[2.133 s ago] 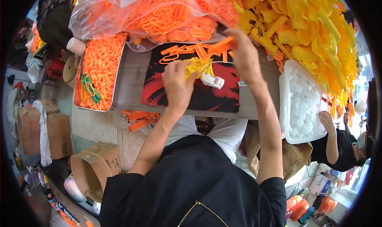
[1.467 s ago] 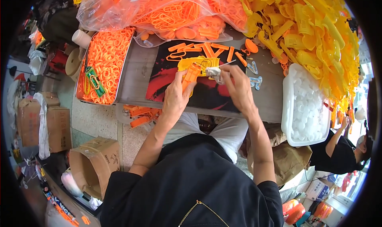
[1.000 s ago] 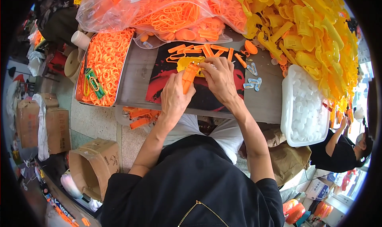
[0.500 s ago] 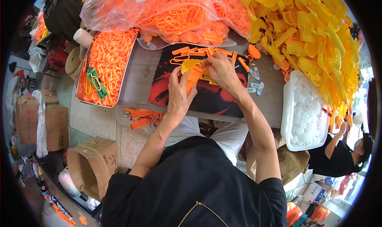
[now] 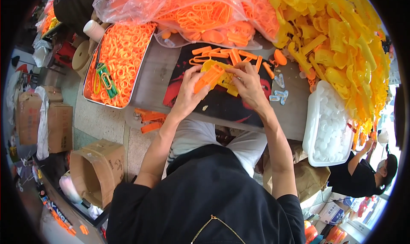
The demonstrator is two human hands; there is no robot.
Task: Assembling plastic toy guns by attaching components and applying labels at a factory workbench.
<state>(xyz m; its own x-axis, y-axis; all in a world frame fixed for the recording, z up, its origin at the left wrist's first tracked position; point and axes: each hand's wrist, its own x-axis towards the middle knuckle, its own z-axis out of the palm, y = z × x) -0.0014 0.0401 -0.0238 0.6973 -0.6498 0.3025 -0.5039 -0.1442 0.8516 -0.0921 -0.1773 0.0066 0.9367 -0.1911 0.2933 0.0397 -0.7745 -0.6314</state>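
My left hand [image 5: 188,91] is closed around a long, hollow orange plastic piece [image 5: 208,79], above a black-and-red mat [image 5: 177,83]. The fingers of my right hand [image 5: 250,86] are pinched together beside the orange piece's far end; what they grip, if anything, is too small to make out. A yellow plastic part [image 5: 230,88] shows behind and below the orange piece, partly covered by it and by my fingers. Several loose orange strips and loops [image 5: 209,52] lie on the mat's far side. A few small clear-blue plastic pieces [image 5: 279,95] lie right of my right hand.
A metal tray [image 5: 134,89] of orange rings stands left, a green-and-gold tool [image 5: 106,82] on top. Clear bags [image 5: 192,13] of orange parts and a heap of yellow parts [image 5: 337,43] fill the back. Right is a white tub [image 5: 314,128] of whitish caps; a co-worker [image 5: 363,171] sits beyond.
The orange piece has tilted flatter, showing its open side. My right hand has come back toward me, off the far strips. The whole view has shifted slightly.
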